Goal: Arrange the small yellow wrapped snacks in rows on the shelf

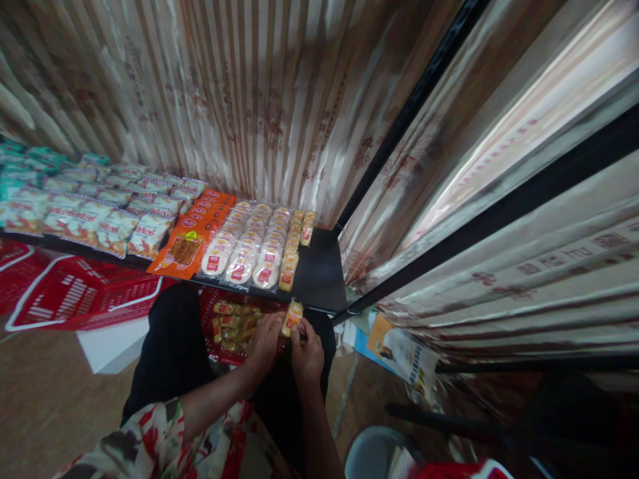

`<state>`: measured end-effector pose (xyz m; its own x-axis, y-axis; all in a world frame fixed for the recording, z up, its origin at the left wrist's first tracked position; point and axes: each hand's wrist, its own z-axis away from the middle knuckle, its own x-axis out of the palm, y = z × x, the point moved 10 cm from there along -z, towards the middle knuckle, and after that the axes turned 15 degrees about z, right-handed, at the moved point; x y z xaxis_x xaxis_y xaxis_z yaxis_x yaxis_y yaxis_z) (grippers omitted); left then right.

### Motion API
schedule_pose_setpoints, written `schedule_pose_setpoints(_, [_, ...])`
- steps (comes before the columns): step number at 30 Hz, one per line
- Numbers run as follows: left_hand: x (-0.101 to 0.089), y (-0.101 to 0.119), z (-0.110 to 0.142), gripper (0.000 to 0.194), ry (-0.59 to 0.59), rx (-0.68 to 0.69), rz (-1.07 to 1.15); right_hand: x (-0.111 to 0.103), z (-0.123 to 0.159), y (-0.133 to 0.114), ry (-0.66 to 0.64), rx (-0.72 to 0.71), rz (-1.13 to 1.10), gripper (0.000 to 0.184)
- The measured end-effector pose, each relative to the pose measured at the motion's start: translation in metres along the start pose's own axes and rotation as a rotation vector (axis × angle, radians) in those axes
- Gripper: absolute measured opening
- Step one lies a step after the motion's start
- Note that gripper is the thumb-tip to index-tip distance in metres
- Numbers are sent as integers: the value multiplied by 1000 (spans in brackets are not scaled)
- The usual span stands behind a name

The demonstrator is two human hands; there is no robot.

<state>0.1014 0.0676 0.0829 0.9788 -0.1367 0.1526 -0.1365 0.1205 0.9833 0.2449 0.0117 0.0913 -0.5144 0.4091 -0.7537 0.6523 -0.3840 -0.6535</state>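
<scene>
Both hands meet at one small yellow snack packet (293,318), held upright in front of the shelf edge. My left hand (267,342) closes on its left side, and my right hand (307,352) pinches its lower right side with the thumb in front. Just left of my left hand, a red basket (206,336) holds many similar yellow packets (234,326). On the black shelf (322,269) above, a row of matching yellow packets (289,266) lies beside rows of clear-wrapped round rice crackers (239,267).
Orange snack bags (192,229) and white snack bags (150,233) line the shelf leftward. A red basket with white handle (94,293) stands below on the left. A patterned curtain (249,100) hangs behind black poles (399,133). A grey bucket (374,452) sits at lower right.
</scene>
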Motion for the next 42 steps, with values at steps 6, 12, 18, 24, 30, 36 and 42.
schedule_pose_setpoints(6, [10,15,-8,29,24,-22,-43,-13,-10,-7,12,-6,110,50])
schedule_pose_setpoints(12, [22,27,-16,29,11,-2,-94,-21,-23,-11,-4,15,112,50])
schedule_pose_setpoints(18, [35,36,-26,28,-9,28,-79,-28,-39,-18,-9,-4,75,48])
schedule_pose_setpoints(24, [50,39,-38,29,-9,-26,-52,-26,-57,-9,32,32,58,50])
schedule_pose_setpoints(30, [65,39,-49,34,-34,-51,-83,-29,-76,-12,109,-13,40,52])
schedule_pose_setpoints(36, [74,41,-60,33,-15,-90,-38,-29,-91,-18,108,-30,42,52])
schedule_pose_setpoints(42, [83,42,-67,30,-37,-95,-61,-23,-100,-16,97,-17,97,45])
